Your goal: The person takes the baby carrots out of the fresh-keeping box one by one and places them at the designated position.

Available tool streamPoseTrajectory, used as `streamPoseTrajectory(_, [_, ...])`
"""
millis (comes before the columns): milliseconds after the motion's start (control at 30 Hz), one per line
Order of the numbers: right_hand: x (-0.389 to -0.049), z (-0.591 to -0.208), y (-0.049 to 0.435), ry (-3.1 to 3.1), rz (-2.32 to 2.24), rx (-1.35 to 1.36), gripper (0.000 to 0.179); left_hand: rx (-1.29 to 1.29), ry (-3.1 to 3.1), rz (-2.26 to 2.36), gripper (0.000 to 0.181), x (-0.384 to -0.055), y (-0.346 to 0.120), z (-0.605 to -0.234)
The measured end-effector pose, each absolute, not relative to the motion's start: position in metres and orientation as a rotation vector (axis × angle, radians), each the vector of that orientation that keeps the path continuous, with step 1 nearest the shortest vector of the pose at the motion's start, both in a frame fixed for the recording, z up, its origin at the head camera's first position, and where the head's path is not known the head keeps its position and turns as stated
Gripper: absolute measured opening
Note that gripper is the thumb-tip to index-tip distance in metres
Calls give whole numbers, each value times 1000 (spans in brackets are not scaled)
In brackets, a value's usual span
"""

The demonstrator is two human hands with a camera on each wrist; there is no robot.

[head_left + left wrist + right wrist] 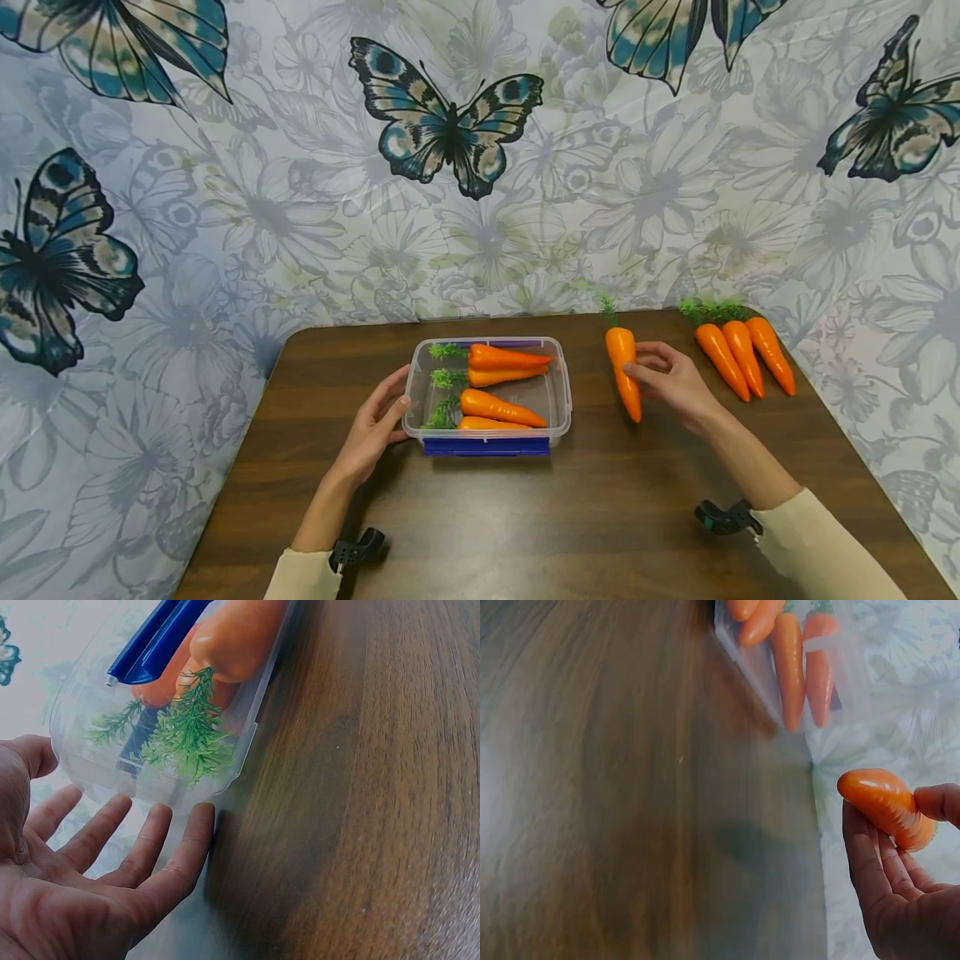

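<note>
On my feed the right hand [675, 383] pinches a green-topped carrot [620, 358] right of the clear container [487, 447], crosswise to the carrots inside [501, 407]; left hand [371, 429], fingers spread, touches its left end.

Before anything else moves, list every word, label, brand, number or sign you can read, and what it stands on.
No text can be read in any view.
Clear container and its blue clip: no legible lettering.
Carrot in the right hand: none visible.
Black device at the left wrist: too small to tell.
Backdrop: printed butterflies and flowers, no readable words.
</note>
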State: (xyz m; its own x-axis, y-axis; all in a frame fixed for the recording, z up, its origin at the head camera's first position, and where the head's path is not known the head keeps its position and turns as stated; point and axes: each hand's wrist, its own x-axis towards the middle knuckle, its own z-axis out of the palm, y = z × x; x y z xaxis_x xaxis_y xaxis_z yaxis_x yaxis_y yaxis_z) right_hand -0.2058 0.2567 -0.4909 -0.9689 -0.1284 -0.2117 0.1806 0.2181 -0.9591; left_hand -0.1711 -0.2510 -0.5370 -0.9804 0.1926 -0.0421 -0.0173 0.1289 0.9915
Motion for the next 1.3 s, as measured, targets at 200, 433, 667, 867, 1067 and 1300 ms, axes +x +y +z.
streamPoseTrajectory(200, [-206,-502,272,2279,-1770,94,68,173,2227,1976,57,-171,-251,-537])
streamPoseTrajectory(433, [-209,-512,289,2302,-1752,142,70,180,2223,1978,57,-171,-251,-538])
streamPoseTrajectory(667, [-211,-518,304,2324,-1733,176,71,176,2229,1972,56,-171,-251,-538])
streamPoseTrajectory(867, [-214,-525,316,2347,-1707,210,73,176,2225,1972,56,-171,-251,-538])
streamPoseTrajectory(1067, [-216,-525,324,2435,-1620,232,75,172,2218,1974,57,-171,-250,-537])
streamPoseTrajectory(1300, [-217,-519,331,2656,-1368,232,74,152,2219,1977,56,-171,-250,-536])
